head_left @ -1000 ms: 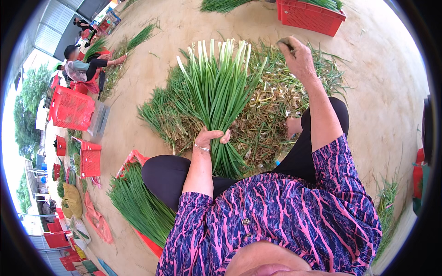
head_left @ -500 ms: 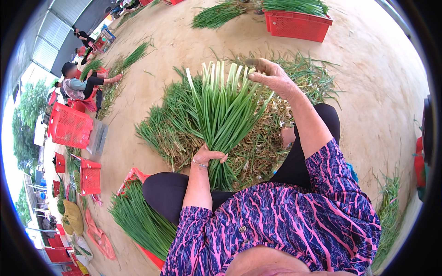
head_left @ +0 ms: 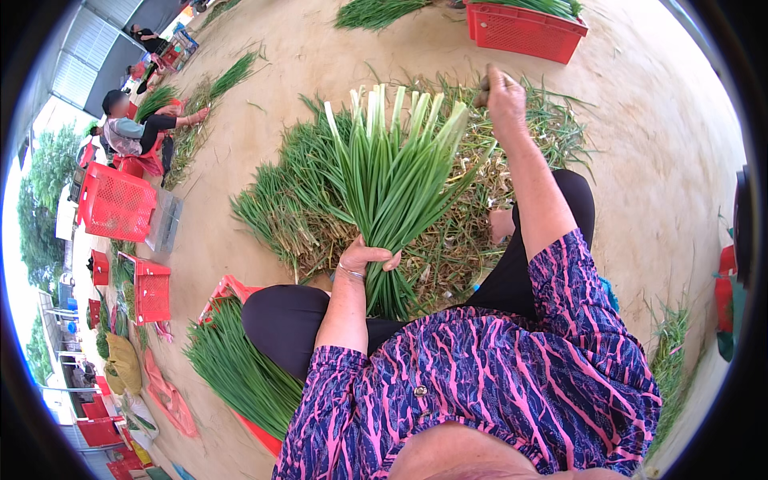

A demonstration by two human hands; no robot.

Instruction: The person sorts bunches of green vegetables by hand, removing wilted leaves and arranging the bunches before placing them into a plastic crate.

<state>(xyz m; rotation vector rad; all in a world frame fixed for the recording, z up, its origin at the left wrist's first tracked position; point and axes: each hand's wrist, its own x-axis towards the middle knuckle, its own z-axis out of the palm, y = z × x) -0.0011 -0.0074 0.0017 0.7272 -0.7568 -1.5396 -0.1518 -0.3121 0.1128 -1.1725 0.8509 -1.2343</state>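
My left hand (head_left: 370,261) is wrapped round the lower, leafy part of a thick bunch of garlic chives (head_left: 394,176). The bunch stands up and fans out, its pale cut ends pointing away from me. Apart from it, up and to the right, my right hand (head_left: 504,100) has its fingers drawn together, with something dark at the fingertips. What it holds, if anything, is too small to make out. Beneath both hands spreads a heap of trimmings (head_left: 456,256), dry brown and green. More chives (head_left: 292,188) lie in a pile to the left of the bunch.
Beside my left knee, a red crate (head_left: 232,286) is packed with chives (head_left: 244,376). A red crate (head_left: 524,36) stands at the far right, near loose chives (head_left: 380,12). At left are red crates (head_left: 120,204) and a seated person (head_left: 136,132). Scattered leaves (head_left: 670,360) lie at right.
My right hand has left the pale ends of the bunch and moved up and to the right, fingers closing together. My left hand keeps its grip on the chives, shifted slightly up in view.
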